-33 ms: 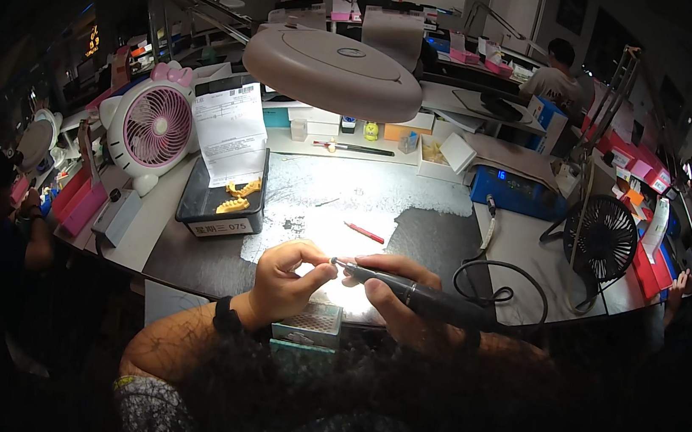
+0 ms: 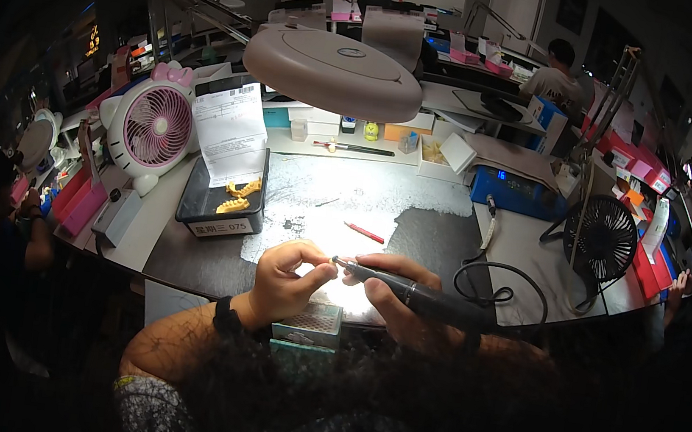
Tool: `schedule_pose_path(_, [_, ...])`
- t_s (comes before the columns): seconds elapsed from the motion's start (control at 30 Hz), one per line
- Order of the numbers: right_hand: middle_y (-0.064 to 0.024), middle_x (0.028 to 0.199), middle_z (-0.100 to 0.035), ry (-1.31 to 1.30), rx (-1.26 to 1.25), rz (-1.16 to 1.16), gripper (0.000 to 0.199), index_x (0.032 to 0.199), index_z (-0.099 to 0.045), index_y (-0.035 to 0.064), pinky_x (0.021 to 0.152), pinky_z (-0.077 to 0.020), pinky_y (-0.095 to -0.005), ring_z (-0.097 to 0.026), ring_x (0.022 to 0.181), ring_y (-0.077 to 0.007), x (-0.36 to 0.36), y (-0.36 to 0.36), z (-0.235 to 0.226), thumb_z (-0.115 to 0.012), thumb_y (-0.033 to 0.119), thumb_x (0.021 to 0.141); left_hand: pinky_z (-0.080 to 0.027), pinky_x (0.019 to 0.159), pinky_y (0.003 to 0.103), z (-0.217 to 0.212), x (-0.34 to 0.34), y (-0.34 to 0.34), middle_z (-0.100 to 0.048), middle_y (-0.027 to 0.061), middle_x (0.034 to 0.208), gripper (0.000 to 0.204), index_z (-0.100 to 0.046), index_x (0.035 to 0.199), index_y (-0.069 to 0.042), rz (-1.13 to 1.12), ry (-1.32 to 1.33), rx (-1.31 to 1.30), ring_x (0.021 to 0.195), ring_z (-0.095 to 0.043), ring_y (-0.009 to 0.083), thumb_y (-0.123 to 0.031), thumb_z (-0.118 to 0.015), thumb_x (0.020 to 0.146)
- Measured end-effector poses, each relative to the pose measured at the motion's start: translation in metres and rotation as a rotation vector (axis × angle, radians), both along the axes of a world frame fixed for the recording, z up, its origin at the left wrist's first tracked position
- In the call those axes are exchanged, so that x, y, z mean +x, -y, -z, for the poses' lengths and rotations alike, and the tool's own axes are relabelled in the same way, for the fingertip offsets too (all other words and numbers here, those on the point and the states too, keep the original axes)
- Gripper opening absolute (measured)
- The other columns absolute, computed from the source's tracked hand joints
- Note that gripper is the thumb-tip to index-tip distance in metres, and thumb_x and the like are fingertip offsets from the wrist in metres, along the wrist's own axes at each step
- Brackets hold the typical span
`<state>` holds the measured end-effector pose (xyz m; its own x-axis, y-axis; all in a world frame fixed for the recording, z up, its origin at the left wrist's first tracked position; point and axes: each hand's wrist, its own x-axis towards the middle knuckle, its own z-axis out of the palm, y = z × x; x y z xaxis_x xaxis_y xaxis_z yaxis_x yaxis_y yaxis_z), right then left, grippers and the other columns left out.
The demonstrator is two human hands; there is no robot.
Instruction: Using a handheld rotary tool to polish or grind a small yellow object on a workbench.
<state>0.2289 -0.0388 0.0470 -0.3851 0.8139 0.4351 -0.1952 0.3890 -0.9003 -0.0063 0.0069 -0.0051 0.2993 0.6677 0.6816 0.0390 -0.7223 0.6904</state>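
My right hand (image 2: 412, 296) is wrapped round a dark rotary handpiece (image 2: 430, 297), whose metal nose points left. Its tip meets the fingertips of my left hand (image 2: 292, 276). Thumb and index finger of that hand are pinched together at the tip; what they hold is too small to make out. Both hands are close together over the near edge of the bench, in bright lamp light. Just beyond them lies a red pencil-like tool (image 2: 364, 232). Below the hands is a small pale green box with a perforated top (image 2: 309, 318).
A black tray (image 2: 219, 217) with yellow dental models (image 2: 234, 205) and a paper slip (image 2: 227, 134) stands at left, by a pink-and-white fan (image 2: 151, 127). A lamp (image 2: 333, 71) hangs overhead. On the right are a blue control unit (image 2: 515, 193), a looped cable (image 2: 518, 274) and a black fan (image 2: 601, 238).
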Motion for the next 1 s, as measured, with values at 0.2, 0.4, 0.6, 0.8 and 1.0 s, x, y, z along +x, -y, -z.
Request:
schedule_pose_path(0.2, [-0.0156, 0.109, -0.075, -0.039, 0.118, 0.002, 0.031, 0.126, -0.062, -0.0071, 0.091, -0.0573, -0.0295, -0.072, 0.103, -0.0183, -0.002, -0.008, 0.012, -0.064, 0.013, 0.103, -0.055, 0.076, 0.028, 0.0, 0.001, 0.0, -0.069, 0.0126, 0.092, 0.004, -0.065, 0.099, 0.004, 0.003, 0.005, -0.009, 0.084, -0.069, 0.0164, 0.005, -0.068, 0.096])
schedule_pose_path(0.4, [-0.0159, 0.109, -0.074, -0.039, 0.131, 0.014, 0.03, 0.126, -0.062, -0.0066, 0.091, -0.0575, -0.03, -0.071, 0.105, -0.0184, -0.003, -0.01, 0.014, -0.063, 0.013, 0.103, -0.055, 0.077, 0.028, -0.002, 0.001, 0.001, -0.069, 0.0125, 0.093, 0.008, -0.066, 0.099, 0.005, -0.012, 0.001, 0.01, 0.085, -0.068, 0.0167, 0.007, -0.07, 0.093])
schedule_pose_path(0.6, [-0.0155, 0.111, -0.074, -0.053, 0.127, -0.003, 0.03, 0.126, -0.063, -0.0059, 0.091, -0.0573, -0.0296, -0.071, 0.105, -0.0182, -0.004, -0.008, 0.014, -0.064, 0.013, 0.103, -0.055, 0.078, 0.029, 0.001, 0.001, 0.0, -0.069, 0.0128, 0.095, 0.012, -0.066, 0.101, 0.005, -0.011, 0.006, -0.004, 0.087, -0.068, 0.0169, 0.01, -0.071, 0.091])
schedule_pose_path(0.8, [-0.0152, 0.111, -0.074, -0.046, 0.124, -0.002, 0.029, 0.125, -0.064, -0.0055, 0.091, -0.0575, -0.0295, -0.072, 0.104, -0.018, -0.005, -0.008, 0.011, -0.064, 0.013, 0.103, -0.055, 0.08, 0.029, -0.001, 0.002, 0.001, -0.069, 0.013, 0.096, 0.014, -0.067, 0.103, 0.005, -0.014, 0.003, 0.005, 0.088, -0.068, 0.0168, 0.011, -0.071, 0.09])
schedule_pose_path(1.0, [-0.0153, 0.11, -0.074, -0.015, 0.152, 0.012, 0.029, 0.125, -0.064, -0.0059, 0.09, -0.0578, -0.0295, -0.072, 0.104, -0.018, -0.003, -0.01, 0.012, -0.064, 0.013, 0.102, -0.054, 0.08, 0.029, 0.001, 0.001, 0.0, -0.069, 0.0129, 0.096, 0.014, -0.067, 0.103, 0.005, -0.012, 0.009, 0.009, 0.089, -0.068, 0.0167, 0.011, -0.071, 0.09])
